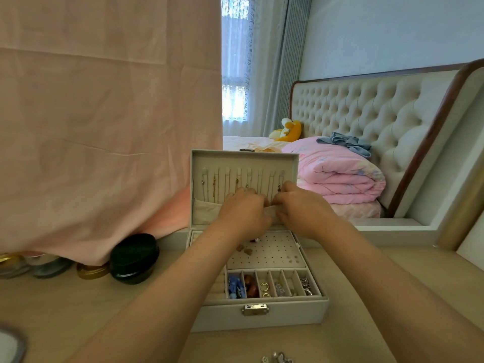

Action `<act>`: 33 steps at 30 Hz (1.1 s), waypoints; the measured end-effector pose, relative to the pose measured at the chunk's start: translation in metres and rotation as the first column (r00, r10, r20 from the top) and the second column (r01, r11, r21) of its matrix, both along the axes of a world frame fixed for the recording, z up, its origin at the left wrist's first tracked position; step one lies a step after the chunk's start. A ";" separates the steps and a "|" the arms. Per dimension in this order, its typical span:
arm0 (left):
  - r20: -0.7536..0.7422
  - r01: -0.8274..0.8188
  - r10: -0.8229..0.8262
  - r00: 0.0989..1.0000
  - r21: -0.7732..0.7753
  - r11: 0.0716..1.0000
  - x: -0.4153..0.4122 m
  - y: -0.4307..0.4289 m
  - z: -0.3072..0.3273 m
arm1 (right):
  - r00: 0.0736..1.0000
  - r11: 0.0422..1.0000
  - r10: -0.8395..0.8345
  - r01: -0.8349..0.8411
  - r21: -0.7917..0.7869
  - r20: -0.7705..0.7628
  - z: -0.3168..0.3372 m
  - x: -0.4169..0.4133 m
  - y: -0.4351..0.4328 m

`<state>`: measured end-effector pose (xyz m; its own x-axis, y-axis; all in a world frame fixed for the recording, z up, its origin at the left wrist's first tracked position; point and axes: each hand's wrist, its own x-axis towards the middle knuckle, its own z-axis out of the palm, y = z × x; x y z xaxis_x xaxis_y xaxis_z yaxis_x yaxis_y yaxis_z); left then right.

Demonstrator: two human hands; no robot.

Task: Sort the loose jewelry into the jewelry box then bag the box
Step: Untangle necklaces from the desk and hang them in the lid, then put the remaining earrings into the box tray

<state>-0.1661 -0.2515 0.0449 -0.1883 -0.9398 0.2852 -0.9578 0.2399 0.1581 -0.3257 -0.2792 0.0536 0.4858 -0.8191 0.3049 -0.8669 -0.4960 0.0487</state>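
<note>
A pale grey jewelry box stands open on the table. Its upright lid carries several necklaces on hooks above a fabric pocket. My left hand and my right hand meet at the pocket's top edge, fingers curled on the fabric rim. The lower tray holds small compartments with a blue piece, brown beads, gold rings and silver pieces. Loose silver jewelry lies at the table's near edge.
Black round tin, a gold lid and other jars line the left under a hanging pink cloth. A bed with a folded pink quilt and tufted headboard stands behind, right of the box.
</note>
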 end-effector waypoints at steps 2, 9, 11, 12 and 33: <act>0.016 0.002 -0.001 1.000 -0.008 1.000 0.001 0.004 0.002 | 0.997 1.000 0.001 -0.003 0.026 0.076 0.004 -0.003 0.003; -0.141 0.038 -0.056 0.988 -0.129 0.991 0.003 0.052 0.005 | 0.912 0.990 0.039 -0.091 0.110 0.409 0.019 -0.019 0.048; -0.175 0.051 -0.074 0.982 -0.136 0.989 0.003 0.078 0.006 | 0.893 0.971 0.054 -0.151 0.185 0.447 0.020 -0.022 0.073; -0.189 0.056 -0.080 0.979 -0.131 0.990 0.004 0.091 0.007 | 0.885 0.961 0.067 -0.182 0.209 0.461 0.021 -0.023 0.087; -0.151 0.252 -0.238 0.959 0.078 0.965 0.006 0.202 -0.072 | 0.983 0.882 0.106 -0.163 0.442 0.150 -0.055 -0.038 0.187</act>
